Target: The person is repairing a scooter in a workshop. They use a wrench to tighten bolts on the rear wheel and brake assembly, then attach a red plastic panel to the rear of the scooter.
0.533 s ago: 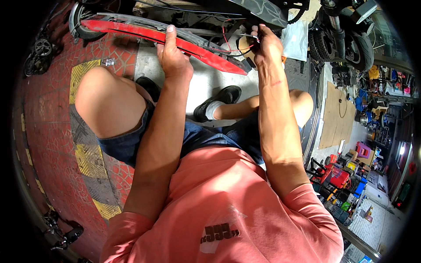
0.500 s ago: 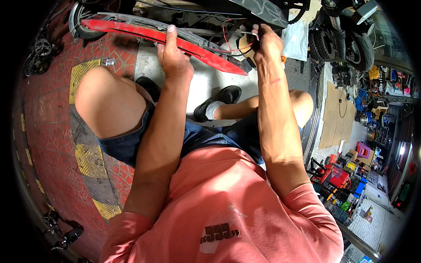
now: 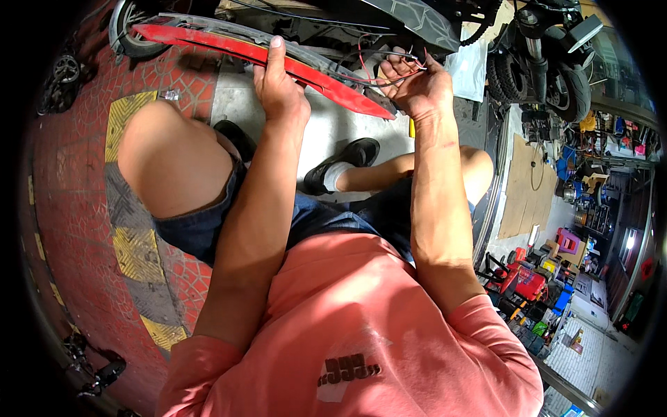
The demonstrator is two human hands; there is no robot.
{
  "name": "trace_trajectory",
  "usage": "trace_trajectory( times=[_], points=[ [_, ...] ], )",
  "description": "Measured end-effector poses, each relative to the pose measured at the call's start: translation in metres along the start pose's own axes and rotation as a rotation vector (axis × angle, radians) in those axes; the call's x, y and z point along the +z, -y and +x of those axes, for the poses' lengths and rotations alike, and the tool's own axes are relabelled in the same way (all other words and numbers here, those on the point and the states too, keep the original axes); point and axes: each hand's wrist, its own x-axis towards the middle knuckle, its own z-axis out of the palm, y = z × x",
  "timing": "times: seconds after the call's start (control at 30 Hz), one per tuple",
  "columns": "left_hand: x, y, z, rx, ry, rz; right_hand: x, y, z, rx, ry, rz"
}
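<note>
My left hand (image 3: 283, 94) is closed around the middle of a long, curved red panel (image 3: 208, 46), thumb on its top face and fingers underneath. A grey strip runs along the panel's far edge. At the panel's right end, my right hand (image 3: 427, 94) is turned palm up with its fingers curled. Thin wires (image 3: 379, 85), black and red, run across it, pinched at the thumb and fingertips. Their ends are too small to make out clearly. Just beyond my right hand is a dark patterned body panel (image 3: 420, 24) of a vehicle.
A small wheel (image 3: 132, 31) stands behind the panel's left end. To the right are a clear plastic bag (image 3: 467, 69) and another vehicle's tyre (image 3: 571, 87). A cardboard sheet (image 3: 528, 187) and a red toolbox or machine (image 3: 524, 281) lie farther right. Red paving (image 3: 83, 208) spreads on the left.
My right hand has turned from reaching beneath the dark body panel to palm up, with the wires now across its fingers. My left hand keeps its hold, barely shifted.
</note>
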Motion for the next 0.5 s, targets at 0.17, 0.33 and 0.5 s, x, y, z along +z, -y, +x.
trace_trajectory(
  times=[0.17, 0.33, 0.5],
  points=[
    [-0.003, 0.0, 0.004, 0.013, -0.001, -0.007, -0.005, 0.0, 0.005, 0.065, 0.163, 0.17],
    [-0.001, -0.002, 0.002, 0.004, -0.021, -0.007, -0.003, 0.0, -0.004, 0.027, 0.137, 0.155],
    [0.0, -0.004, 0.003, 0.011, -0.063, -0.005, 0.007, -0.005, 0.004, -0.109, -0.096, -0.033]
  ],
)
